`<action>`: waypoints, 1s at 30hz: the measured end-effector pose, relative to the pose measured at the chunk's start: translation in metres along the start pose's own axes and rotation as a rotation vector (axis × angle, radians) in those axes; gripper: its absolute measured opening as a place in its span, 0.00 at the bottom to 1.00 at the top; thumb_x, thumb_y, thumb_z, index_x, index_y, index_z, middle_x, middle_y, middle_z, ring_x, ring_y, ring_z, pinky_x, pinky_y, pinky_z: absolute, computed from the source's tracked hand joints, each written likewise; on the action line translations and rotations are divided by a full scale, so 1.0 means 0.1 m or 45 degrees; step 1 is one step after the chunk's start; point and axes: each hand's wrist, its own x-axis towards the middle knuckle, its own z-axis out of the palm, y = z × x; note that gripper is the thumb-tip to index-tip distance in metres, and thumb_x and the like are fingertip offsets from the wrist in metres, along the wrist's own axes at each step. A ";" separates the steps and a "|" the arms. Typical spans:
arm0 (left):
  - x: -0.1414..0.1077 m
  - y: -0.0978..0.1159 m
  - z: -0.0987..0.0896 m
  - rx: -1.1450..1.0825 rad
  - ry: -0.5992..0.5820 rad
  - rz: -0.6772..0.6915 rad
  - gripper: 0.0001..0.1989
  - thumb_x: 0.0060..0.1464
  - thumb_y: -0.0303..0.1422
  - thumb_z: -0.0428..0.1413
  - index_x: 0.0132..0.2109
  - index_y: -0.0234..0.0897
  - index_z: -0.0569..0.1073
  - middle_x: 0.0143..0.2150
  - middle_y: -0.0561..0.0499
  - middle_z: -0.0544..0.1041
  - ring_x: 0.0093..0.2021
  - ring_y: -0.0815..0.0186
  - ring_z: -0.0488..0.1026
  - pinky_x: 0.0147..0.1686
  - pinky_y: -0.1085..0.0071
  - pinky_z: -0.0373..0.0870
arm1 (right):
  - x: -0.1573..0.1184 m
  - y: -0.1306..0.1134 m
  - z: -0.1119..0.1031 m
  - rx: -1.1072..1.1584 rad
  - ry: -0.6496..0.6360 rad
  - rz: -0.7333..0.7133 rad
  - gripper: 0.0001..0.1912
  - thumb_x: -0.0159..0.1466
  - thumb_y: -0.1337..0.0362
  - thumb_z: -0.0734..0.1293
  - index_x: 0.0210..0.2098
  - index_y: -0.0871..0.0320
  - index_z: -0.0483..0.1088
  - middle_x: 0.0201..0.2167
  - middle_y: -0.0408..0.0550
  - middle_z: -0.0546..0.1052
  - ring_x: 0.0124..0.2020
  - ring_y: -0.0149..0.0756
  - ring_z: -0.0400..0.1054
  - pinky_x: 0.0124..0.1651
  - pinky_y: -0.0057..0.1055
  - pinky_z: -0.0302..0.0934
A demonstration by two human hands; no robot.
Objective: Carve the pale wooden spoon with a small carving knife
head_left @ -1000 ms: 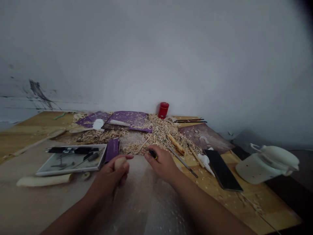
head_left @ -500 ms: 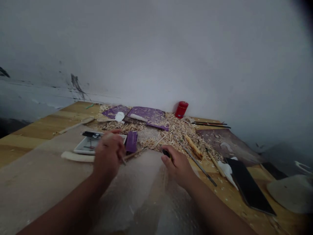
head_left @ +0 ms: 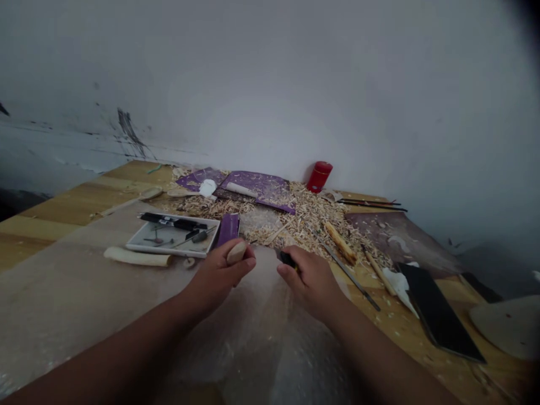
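My left hand (head_left: 219, 273) is closed around a pale wooden piece (head_left: 237, 253), whose rounded end shows above the fist. The rest of that piece is hidden by my fingers. Across a small gap, my right hand (head_left: 310, 278) grips a black-handled knife (head_left: 288, 259) with a touch of yellow; its short dark tip points left toward the other hand. Beneath both hands lies a clear plastic sheet (head_left: 261, 315). Just beyond my left hand are a purple box (head_left: 228, 228) and a white tray (head_left: 131, 246) holding small tools.
Wood shavings (head_left: 312, 216) are heaped at the back around purple sheets (head_left: 265, 185). A red canister (head_left: 319, 177) stands by the wall. On the right lie a metal file (head_left: 352, 278), a yellowish wood piece (head_left: 340, 242) and a black slab (head_left: 439, 312). A curved pale stick (head_left: 137, 257) lies left.
My left hand has moved right from in front of the tray, closer to my right hand, and the wooden piece now shows in its fist. My right hand keeps its grip. The view has shifted slightly.
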 end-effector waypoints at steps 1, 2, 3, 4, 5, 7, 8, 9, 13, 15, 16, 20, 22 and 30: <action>-0.01 0.01 0.00 0.049 -0.032 0.027 0.07 0.49 0.35 0.51 0.29 0.37 0.63 0.18 0.60 0.58 0.18 0.75 0.56 0.18 0.79 0.53 | 0.00 -0.02 0.01 -0.026 -0.025 -0.015 0.18 0.61 0.51 0.52 0.35 0.58 0.63 0.27 0.45 0.70 0.29 0.33 0.63 0.29 0.27 0.50; -0.02 0.01 0.01 0.102 -0.058 0.058 0.07 0.49 0.36 0.50 0.29 0.37 0.62 0.18 0.60 0.58 0.19 0.75 0.56 0.19 0.79 0.54 | 0.00 -0.04 0.01 -0.050 -0.052 -0.030 0.19 0.61 0.50 0.51 0.33 0.57 0.63 0.26 0.45 0.69 0.28 0.33 0.63 0.29 0.27 0.50; -0.02 0.01 0.01 0.161 -0.073 0.091 0.08 0.50 0.36 0.49 0.29 0.37 0.62 0.19 0.60 0.58 0.19 0.75 0.56 0.20 0.78 0.54 | 0.00 -0.06 0.02 -0.074 -0.078 -0.043 0.19 0.61 0.49 0.51 0.32 0.57 0.62 0.25 0.44 0.69 0.28 0.33 0.62 0.29 0.27 0.49; -0.03 0.02 0.03 0.230 -0.077 0.123 0.08 0.50 0.36 0.49 0.28 0.37 0.62 0.19 0.59 0.59 0.19 0.74 0.56 0.20 0.78 0.54 | 0.00 -0.08 0.02 -0.098 -0.103 -0.053 0.20 0.61 0.49 0.50 0.32 0.57 0.62 0.25 0.44 0.69 0.28 0.33 0.62 0.29 0.27 0.49; -0.03 0.01 0.04 0.303 -0.071 0.156 0.08 0.50 0.36 0.49 0.27 0.37 0.61 0.19 0.59 0.59 0.20 0.74 0.56 0.21 0.77 0.54 | -0.01 -0.10 0.03 -0.121 -0.119 -0.062 0.20 0.61 0.49 0.50 0.31 0.57 0.62 0.25 0.44 0.68 0.28 0.33 0.62 0.28 0.27 0.48; -0.03 0.01 0.06 0.444 -0.047 0.231 0.08 0.50 0.36 0.49 0.27 0.37 0.61 0.20 0.59 0.58 0.21 0.73 0.56 0.22 0.77 0.53 | -0.02 -0.13 0.03 -0.164 -0.132 -0.073 0.21 0.61 0.48 0.49 0.31 0.57 0.61 0.25 0.44 0.68 0.28 0.33 0.62 0.28 0.27 0.47; -0.03 0.00 0.07 0.500 -0.039 0.272 0.08 0.50 0.35 0.49 0.27 0.37 0.61 0.20 0.59 0.58 0.21 0.73 0.56 0.23 0.77 0.53 | -0.03 -0.15 0.03 -0.180 -0.133 -0.079 0.21 0.61 0.48 0.48 0.30 0.57 0.61 0.25 0.45 0.68 0.27 0.33 0.62 0.27 0.28 0.47; -0.02 -0.01 0.08 0.539 -0.040 0.313 0.08 0.49 0.35 0.49 0.27 0.37 0.61 0.20 0.59 0.58 0.21 0.73 0.56 0.23 0.77 0.53 | -0.04 -0.17 0.04 -0.191 -0.133 -0.089 0.22 0.61 0.47 0.48 0.30 0.57 0.61 0.25 0.45 0.68 0.27 0.33 0.62 0.27 0.28 0.46; 0.00 -0.04 0.09 0.611 -0.083 0.380 0.10 0.50 0.35 0.49 0.25 0.36 0.59 0.21 0.58 0.59 0.23 0.72 0.56 0.23 0.77 0.52 | -0.06 -0.23 0.04 -0.237 -0.131 -0.124 0.24 0.61 0.47 0.45 0.29 0.57 0.61 0.24 0.45 0.69 0.25 0.32 0.61 0.26 0.28 0.44; 0.00 -0.05 0.10 0.642 -0.076 0.386 0.09 0.50 0.34 0.48 0.25 0.36 0.58 0.21 0.58 0.59 0.23 0.72 0.56 0.23 0.77 0.52 | -0.06 -0.26 0.04 -0.274 -0.131 -0.110 0.25 0.61 0.47 0.45 0.29 0.57 0.61 0.23 0.45 0.69 0.24 0.32 0.61 0.25 0.28 0.43; 0.00 -0.05 0.10 0.658 -0.068 0.394 0.09 0.49 0.34 0.48 0.25 0.36 0.58 0.21 0.58 0.59 0.22 0.72 0.56 0.23 0.77 0.52 | -0.07 -0.28 0.03 -0.290 -0.133 -0.103 0.25 0.61 0.47 0.45 0.29 0.58 0.61 0.23 0.45 0.69 0.24 0.32 0.60 0.25 0.28 0.42; -0.05 -0.06 0.10 0.707 -0.047 0.455 0.09 0.47 0.33 0.49 0.23 0.36 0.58 0.20 0.59 0.58 0.21 0.73 0.55 0.21 0.77 0.51 | -0.09 -0.32 0.00 -0.306 -0.129 -0.142 0.25 0.61 0.47 0.45 0.28 0.58 0.62 0.23 0.44 0.68 0.23 0.32 0.60 0.25 0.28 0.40; -0.09 -0.06 0.11 0.722 -0.028 0.462 0.11 0.47 0.33 0.49 0.21 0.36 0.56 0.19 0.58 0.58 0.21 0.73 0.55 0.21 0.77 0.50 | -0.10 -0.32 0.00 -0.302 -0.114 -0.173 0.25 0.60 0.46 0.45 0.28 0.58 0.61 0.23 0.44 0.68 0.23 0.32 0.60 0.25 0.29 0.40; -0.11 -0.07 0.14 0.776 0.124 0.495 0.13 0.47 0.36 0.47 0.20 0.37 0.55 0.17 0.59 0.56 0.19 0.73 0.54 0.19 0.77 0.49 | -0.09 -0.36 0.00 -0.389 -0.068 -0.147 0.26 0.60 0.45 0.45 0.27 0.58 0.61 0.22 0.45 0.68 0.23 0.33 0.61 0.24 0.29 0.38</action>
